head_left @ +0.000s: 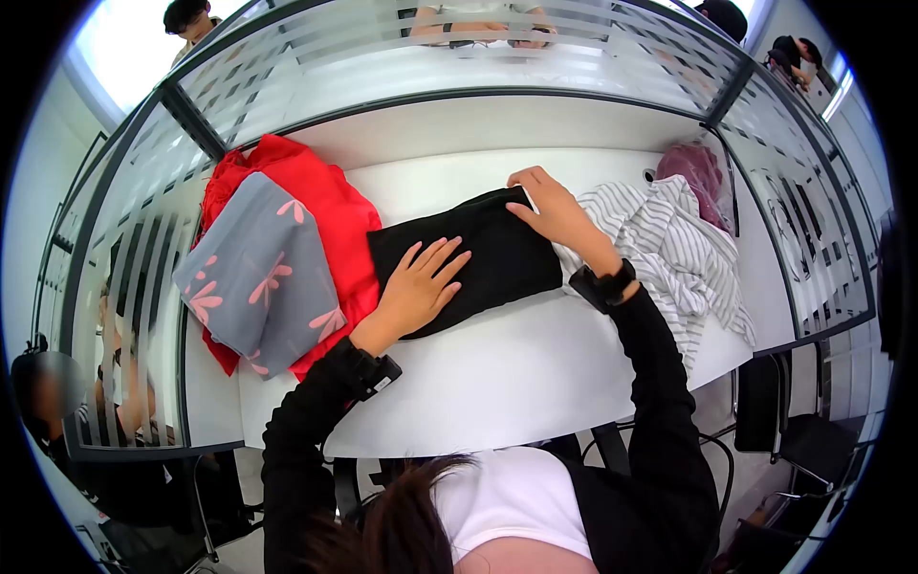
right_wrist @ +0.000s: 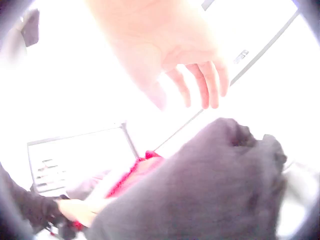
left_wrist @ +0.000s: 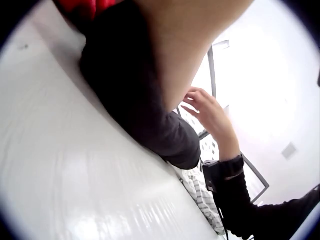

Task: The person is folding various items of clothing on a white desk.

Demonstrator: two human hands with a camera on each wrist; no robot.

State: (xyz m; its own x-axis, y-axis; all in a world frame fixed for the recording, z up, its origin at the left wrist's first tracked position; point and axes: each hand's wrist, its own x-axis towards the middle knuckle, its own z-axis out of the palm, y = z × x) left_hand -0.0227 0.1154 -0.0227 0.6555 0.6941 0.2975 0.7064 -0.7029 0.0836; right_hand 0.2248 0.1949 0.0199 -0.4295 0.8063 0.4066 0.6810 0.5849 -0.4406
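Note:
A folded black cloth (head_left: 469, 256) lies on the white table (head_left: 459, 383) between the two hands. The left hand (head_left: 413, 289) rests flat on its left part, fingers spread. At the cloth's upper right corner is the right hand (head_left: 559, 218), thumb and fingers apart. In the right wrist view that right hand (right_wrist: 175, 45) hangs above the dark cloth (right_wrist: 200, 185), fingers loosely bent with a gap below them. The left wrist view shows the cloth (left_wrist: 130, 85) beneath the left forearm and the right hand (left_wrist: 212, 115) raised beyond it.
Red cloth (head_left: 335, 210) with a grey floral cloth (head_left: 263, 277) on it lies at the left. A striped white cloth (head_left: 669, 249) and a purple bundle (head_left: 693, 177) are at the right. A framed partition (head_left: 430, 93) surrounds the table's back and sides; people are beyond it.

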